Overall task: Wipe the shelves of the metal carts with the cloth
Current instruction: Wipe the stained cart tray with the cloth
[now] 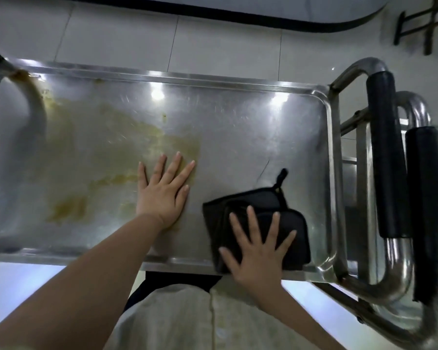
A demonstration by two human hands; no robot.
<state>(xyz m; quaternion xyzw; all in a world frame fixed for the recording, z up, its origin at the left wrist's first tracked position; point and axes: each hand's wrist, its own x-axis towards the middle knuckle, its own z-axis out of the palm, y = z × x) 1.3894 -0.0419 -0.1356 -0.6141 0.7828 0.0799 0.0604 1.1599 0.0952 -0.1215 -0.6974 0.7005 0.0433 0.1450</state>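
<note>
Two hands lie flat on the top shelf [238, 137] of the metal cart.

Right hand [258, 253]: fingers [252, 223] straight and spread wide, pressing down on the black cloth [258, 200]. No pinch, no curl. The cloth is folded into a rough pad at the near right corner of the shelf, and its near edge reaches the front rim. A small hanging loop [281, 176] sticks out from its far corner and lies on the metal.

Left hand [162, 190]: fingers [173, 165] straight and slightly fanned, palm down on bare steel. It sits just left of the cloth and apart from it. Its fingertips rest at the right edge of a yellow-brown stain [127, 147].

The stain spreads leftward over the left half of the shelf in streaks and patches. The right half shows clean metal with fine scratches and two bright light reflections.

At the right end of the shelf is a tubular steel handle with a black grip [384, 152]. Just beyond it stands a second handle with a black grip [425, 203], belonging to another cart.

Pale floor tiles [213, 39] show beyond the cart. The person's light shirt [182, 319] shows at the near edge.
</note>
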